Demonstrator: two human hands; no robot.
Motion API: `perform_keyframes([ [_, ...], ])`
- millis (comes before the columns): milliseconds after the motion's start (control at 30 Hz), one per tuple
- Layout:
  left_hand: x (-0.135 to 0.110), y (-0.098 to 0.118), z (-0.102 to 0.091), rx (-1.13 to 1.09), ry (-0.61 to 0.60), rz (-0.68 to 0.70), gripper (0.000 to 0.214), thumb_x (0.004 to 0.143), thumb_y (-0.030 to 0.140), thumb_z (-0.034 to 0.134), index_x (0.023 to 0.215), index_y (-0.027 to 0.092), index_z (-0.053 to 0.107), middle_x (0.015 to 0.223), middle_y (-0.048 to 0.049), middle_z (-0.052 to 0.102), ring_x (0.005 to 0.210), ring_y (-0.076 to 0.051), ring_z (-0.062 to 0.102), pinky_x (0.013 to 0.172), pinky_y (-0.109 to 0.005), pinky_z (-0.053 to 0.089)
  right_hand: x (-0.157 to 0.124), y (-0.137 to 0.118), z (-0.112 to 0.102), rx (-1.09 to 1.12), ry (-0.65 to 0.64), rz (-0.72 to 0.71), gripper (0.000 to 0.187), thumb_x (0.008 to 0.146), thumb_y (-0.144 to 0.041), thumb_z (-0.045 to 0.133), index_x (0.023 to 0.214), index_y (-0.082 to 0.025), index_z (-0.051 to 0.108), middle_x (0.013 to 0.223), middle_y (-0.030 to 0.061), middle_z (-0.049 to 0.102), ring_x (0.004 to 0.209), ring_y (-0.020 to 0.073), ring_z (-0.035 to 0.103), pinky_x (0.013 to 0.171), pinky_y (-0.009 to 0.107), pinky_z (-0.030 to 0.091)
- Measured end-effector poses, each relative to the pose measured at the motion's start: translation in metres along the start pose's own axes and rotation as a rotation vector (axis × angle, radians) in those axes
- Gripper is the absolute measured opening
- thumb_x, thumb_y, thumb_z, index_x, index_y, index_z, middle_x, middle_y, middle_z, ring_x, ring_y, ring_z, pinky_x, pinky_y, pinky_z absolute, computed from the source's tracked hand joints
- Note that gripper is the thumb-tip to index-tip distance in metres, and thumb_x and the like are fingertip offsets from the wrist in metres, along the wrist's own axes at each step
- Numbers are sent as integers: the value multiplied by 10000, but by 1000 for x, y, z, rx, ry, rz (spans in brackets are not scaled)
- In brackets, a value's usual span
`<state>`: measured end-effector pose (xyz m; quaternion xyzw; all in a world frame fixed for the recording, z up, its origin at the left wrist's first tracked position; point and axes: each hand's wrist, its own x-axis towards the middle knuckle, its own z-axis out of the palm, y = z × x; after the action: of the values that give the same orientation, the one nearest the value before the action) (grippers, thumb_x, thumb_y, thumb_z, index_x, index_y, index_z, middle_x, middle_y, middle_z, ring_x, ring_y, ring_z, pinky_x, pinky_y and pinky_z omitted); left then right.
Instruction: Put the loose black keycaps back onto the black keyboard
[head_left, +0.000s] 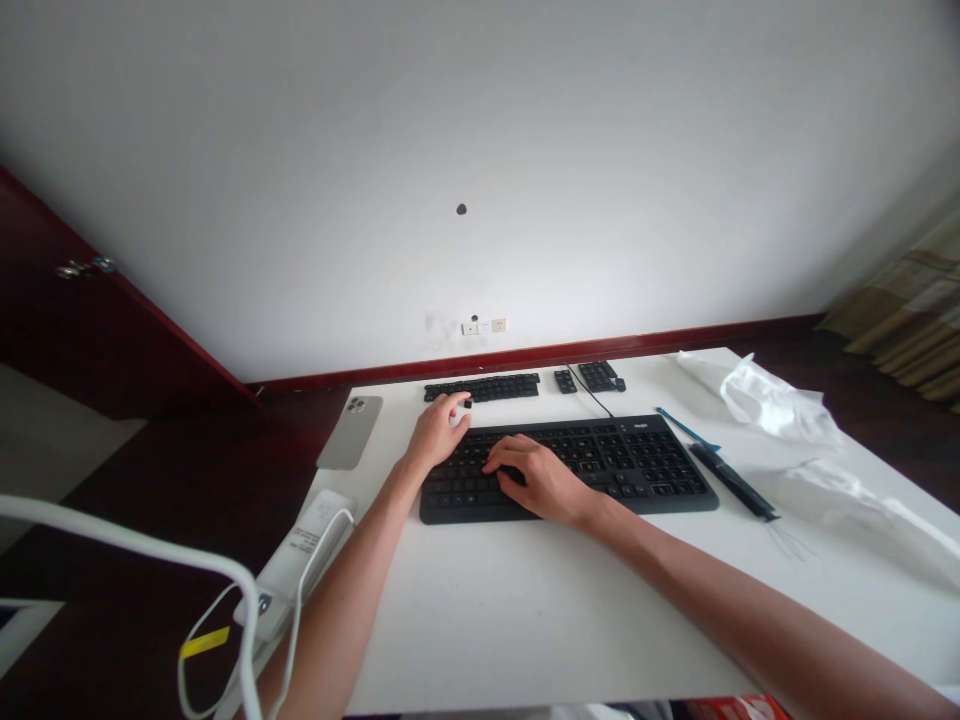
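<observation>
A black keyboard (pixel 630 490) lies on the white table, some of its key positions without caps. Over its left half rests my right hand (pixel 536 475), fingers bent and fingertips on the keys, thumb apart from them. My left hand (pixel 437 432) reaches past the keyboard's upper left corner, its thumb and index finger apart. By the index fingertip is a small black keycap (pixel 468 403); I see no clear grip on it. Behind the keyboard lie a block of loose keycaps (pixel 502 386) in rows and smaller keycap groups (pixel 598 376) to the right.
A phone (pixel 350 432) lies face down at the left, near a white power strip (pixel 300 550) with cables. Right of the keyboard are a blue tool (pixel 688 430), a black brush-like tool (pixel 731 482) and crumpled white plastic (pixel 765 400). The white table (pixel 450 620) stands near a wall.
</observation>
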<state>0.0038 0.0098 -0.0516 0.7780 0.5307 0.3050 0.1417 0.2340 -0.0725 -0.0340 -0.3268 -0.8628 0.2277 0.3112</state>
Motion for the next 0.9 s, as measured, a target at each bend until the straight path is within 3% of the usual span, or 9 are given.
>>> perform_keyframes([
  [433, 1, 1, -2, -43, -14, -23, 279, 915, 275, 612, 1163, 252, 739, 884, -19, 592, 725, -139, 561, 763, -278, 487, 0, 1, 0, -9, 3, -2, 308, 863, -22, 582, 1055, -219, 722, 1115, 57, 711, 1028, 208, 651, 944, 358, 531],
  [900, 1, -6, 3, -98, 48, -28, 214, 867, 233, 635, 1045, 237, 754, 927, -18, 631, 650, -114, 534, 719, -266, 498, 2, -2, -1, -9, 2, 1, 306, 856, -12, 587, 1034, -216, 730, 1095, 53, 713, 1026, 204, 651, 960, 358, 525],
])
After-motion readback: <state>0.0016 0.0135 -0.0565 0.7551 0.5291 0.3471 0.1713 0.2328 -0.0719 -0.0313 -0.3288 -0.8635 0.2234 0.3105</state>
